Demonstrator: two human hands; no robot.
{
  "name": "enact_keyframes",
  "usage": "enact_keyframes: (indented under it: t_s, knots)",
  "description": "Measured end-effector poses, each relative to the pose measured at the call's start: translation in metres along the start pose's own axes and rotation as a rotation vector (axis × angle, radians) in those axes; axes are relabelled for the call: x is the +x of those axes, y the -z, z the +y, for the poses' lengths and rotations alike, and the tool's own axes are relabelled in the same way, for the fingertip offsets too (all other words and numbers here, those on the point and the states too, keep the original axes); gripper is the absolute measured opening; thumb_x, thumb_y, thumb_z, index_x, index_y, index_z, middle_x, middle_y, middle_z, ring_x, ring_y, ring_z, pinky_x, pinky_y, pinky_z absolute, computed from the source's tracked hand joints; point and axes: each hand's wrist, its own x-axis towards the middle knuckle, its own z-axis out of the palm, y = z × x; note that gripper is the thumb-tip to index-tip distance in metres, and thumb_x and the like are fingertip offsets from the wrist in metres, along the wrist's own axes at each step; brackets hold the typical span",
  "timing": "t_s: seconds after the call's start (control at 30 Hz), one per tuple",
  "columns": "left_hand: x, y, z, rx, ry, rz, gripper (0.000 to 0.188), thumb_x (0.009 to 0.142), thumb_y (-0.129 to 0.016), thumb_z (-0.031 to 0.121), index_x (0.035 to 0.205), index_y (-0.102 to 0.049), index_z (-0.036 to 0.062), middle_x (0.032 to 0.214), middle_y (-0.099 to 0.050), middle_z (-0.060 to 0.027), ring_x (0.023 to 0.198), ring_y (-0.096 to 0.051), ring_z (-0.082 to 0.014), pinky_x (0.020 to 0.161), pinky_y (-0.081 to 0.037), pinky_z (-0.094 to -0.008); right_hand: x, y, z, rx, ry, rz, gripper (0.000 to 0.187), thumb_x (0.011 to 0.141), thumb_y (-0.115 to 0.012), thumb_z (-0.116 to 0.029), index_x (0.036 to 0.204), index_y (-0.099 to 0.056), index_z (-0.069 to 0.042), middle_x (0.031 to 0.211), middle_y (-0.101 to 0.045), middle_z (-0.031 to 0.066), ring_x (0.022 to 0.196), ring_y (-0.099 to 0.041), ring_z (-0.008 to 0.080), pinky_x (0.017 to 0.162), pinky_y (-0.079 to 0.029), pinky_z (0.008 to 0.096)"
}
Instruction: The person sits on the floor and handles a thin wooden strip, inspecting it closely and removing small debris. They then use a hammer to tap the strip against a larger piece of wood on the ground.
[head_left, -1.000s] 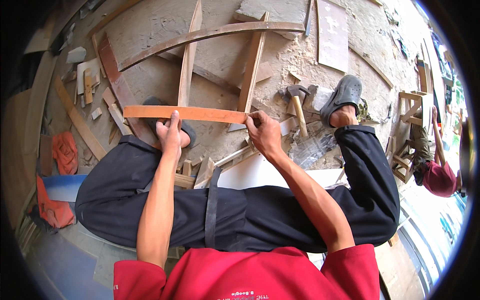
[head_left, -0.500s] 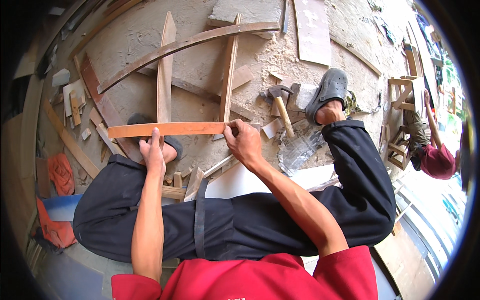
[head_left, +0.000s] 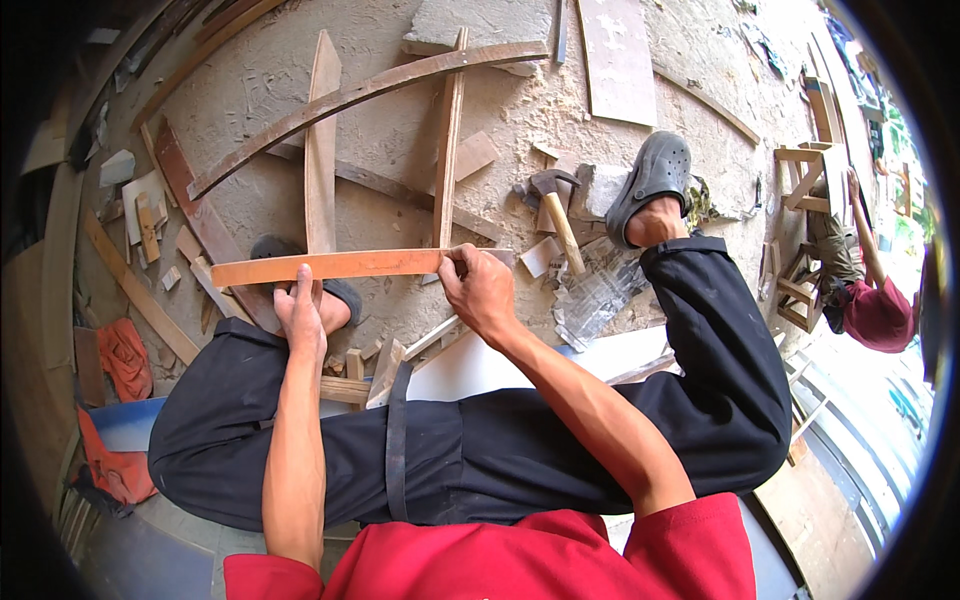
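Note:
An orange-lit flat wooden strip (head_left: 370, 264) runs crosswise in front of me, over the near ends of two upright-lying slats. My left hand (head_left: 302, 318) grips it near its left end, thumb on the near face, fingers mostly hidden behind. Toward the other end, my right hand (head_left: 478, 292) is closed with thumb and fingertips pinched at the strip; whether a small thing is also between them cannot be made out. The left slat (head_left: 322, 150) and right slat (head_left: 450, 150) lead away to a dark, curved wooden rail (head_left: 380, 80) lying across them.
A claw hammer (head_left: 562, 225) with a wooden handle lies right of my right hand, beside a stone block (head_left: 598, 190) and crumpled printed sheet (head_left: 600, 295). Wood offcuts (head_left: 148, 225) litter the left. Another person (head_left: 875, 310) sits at far right by a wooden frame (head_left: 805, 175).
The scene has shifted slightly left in the picture. Both hands keep their places on the strip, with only a slight change in the right hand's pose.

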Motion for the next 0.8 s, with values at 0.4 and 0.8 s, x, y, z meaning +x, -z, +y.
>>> enact_keyframes:
  t_s: [0.4,0.8]
  knots:
    - [0.0023,0.0025,-0.0026,0.000,-0.004,-0.013,0.039,0.093,-0.071,0.019,0.119,-0.047,0.0014,0.107,-0.062,-0.0066,0.092,-0.061,-0.0108,0.082,-0.052,-0.0227,-0.0001,-0.0053,0.0041,-0.006,-0.001,0.016,0.017,0.085,-0.066,-0.020,0.082,-0.067,-0.003,0.072,-0.065,0.0194,0.067,-0.065,0.0360,0.063,-0.051,0.0456]
    - [0.0026,0.0018,-0.0015,0.014,-0.010,-0.020,0.040,0.093,-0.071,0.019,0.119,-0.046,0.0005,0.106,-0.063,-0.0074,0.090,-0.062,-0.0108,0.080,-0.052,-0.0219,-0.0009,-0.0026,0.0025,0.008,-0.003,0.014,0.017,0.086,-0.066,-0.019,0.083,-0.067,-0.003,0.073,-0.066,0.0193,0.067,-0.065,0.0360,0.063,-0.051,0.0451]
